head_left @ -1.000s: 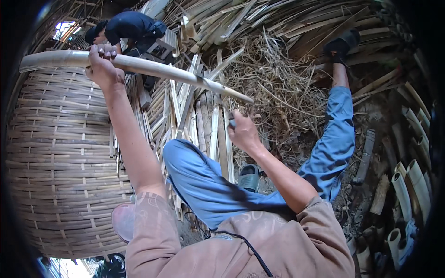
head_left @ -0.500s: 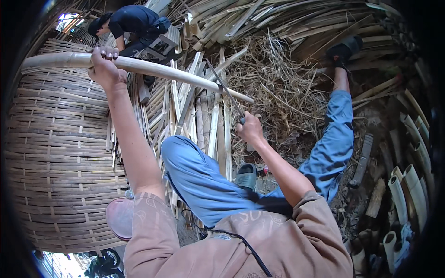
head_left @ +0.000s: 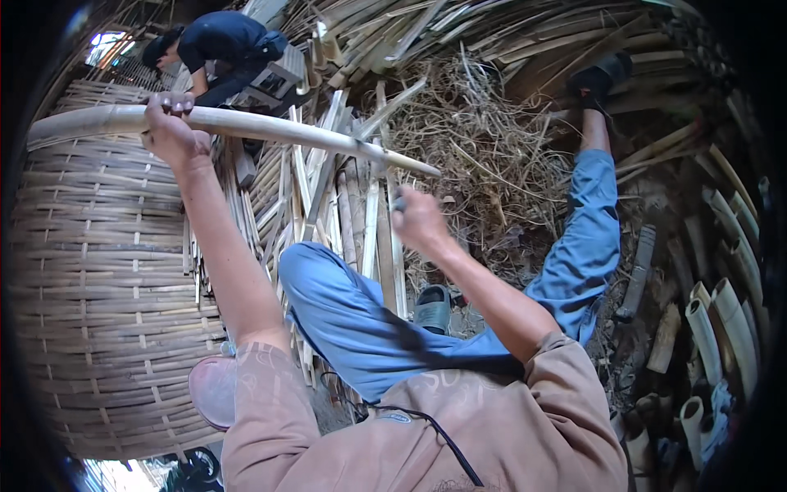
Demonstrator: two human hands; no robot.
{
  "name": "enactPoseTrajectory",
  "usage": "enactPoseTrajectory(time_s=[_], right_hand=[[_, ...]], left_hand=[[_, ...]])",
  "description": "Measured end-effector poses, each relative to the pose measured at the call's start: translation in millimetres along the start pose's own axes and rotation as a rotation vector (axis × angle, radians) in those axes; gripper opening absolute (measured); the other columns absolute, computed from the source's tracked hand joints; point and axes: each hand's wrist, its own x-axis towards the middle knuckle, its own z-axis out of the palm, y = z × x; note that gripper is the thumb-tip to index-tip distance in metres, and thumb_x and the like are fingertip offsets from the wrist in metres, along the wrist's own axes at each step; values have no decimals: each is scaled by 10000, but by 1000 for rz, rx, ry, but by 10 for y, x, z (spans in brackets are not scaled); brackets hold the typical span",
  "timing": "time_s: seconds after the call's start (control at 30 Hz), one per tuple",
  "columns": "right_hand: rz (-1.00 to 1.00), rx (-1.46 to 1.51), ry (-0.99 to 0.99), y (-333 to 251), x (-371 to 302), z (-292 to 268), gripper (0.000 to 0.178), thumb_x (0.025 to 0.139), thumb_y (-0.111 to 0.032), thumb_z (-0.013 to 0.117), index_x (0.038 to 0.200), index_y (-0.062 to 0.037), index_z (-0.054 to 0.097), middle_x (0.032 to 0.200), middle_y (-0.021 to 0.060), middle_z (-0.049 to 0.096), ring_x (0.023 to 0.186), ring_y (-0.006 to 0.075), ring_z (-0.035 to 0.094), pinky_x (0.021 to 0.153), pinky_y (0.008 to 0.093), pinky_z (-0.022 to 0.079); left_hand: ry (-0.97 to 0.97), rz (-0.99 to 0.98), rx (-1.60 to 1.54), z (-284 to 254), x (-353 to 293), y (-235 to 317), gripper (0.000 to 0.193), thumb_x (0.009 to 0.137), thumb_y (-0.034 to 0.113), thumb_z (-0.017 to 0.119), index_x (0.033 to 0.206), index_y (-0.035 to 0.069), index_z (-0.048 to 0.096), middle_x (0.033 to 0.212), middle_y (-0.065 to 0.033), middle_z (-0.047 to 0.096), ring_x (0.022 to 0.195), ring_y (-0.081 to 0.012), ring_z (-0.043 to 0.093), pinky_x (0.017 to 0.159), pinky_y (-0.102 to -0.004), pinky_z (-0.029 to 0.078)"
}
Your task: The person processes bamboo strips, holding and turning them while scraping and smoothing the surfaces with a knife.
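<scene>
Pale bamboo made up the long pole (head_left: 270, 129), which sloped across the space in front of the person, its thick end over the woven wall (head_left: 90, 271) at the left and its narrow tip above the edge of the curled shavings (head_left: 492, 139). The left hand (head_left: 175, 138) gripped it nearer the thick end, with its fingers (head_left: 178, 102) wrapped round the shaft. The right hand (head_left: 421, 220) was just below the tip, apart from it, its fingers closed round a dark handle (head_left: 399, 201); blur hid whatever extended from that handle.

The round shaft seemed the likeliest source of trouble. With one hand on it and no second support that could be made out, it might have rolled or twisted under sideways pressure. A stroke glancing off the tapered tip could have carried the right hand towards the raised knee (head_left: 316, 262), which stood below with only cloth over it. If the left grip loosened, the thick end might have swung towards the co-worker (head_left: 225, 45) bent over beyond the pole. Underfoot, the loose strips (head_left: 352, 221) near the slipper (head_left: 432, 310) looked apt to slide, and a shifting foot could have upset the person's balance mid-stroke.
</scene>
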Motion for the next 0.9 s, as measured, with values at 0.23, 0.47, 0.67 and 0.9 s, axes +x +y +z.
enactPoseTrajectory(time_s=[0.23,0.47,0.67,0.9], right_hand=[[-56,-169,195,742,146,14,173,865,-24,627,1035,-20,592,802,198,680,727,378,696,705,516,550],[-420,-186,174,-112,-37,263,170,881,-36,598,1047,-23,563,817,196,676,729,321,694,645,471,555],[-48,-351,130,927,391,-121,199,895,-22,607,1092,11,606,853,166,678,715,242,684,551,390,562],[-393,-206,131,-162,-93,52,235,904,28,591,1138,49,574,763,134,667,639,245,672,511,311,573]], left_hand=[[-47,14,-73,104,47,-158,205,964,74,502,780,89,413,683,2,400,593,-105,391,566,-286,362],[-12,36,-27,71,97,-30,239,989,111,485,770,108,390,675,10,371,598,-109,372,584,-291,358],[-10,36,-22,262,-74,-107,267,1000,120,474,748,108,384,665,5,370,604,-120,366,598,-300,358],[-28,45,21,337,-49,85,220,993,111,479,789,98,398,663,2,373,602,-123,363,607,-306,365]])
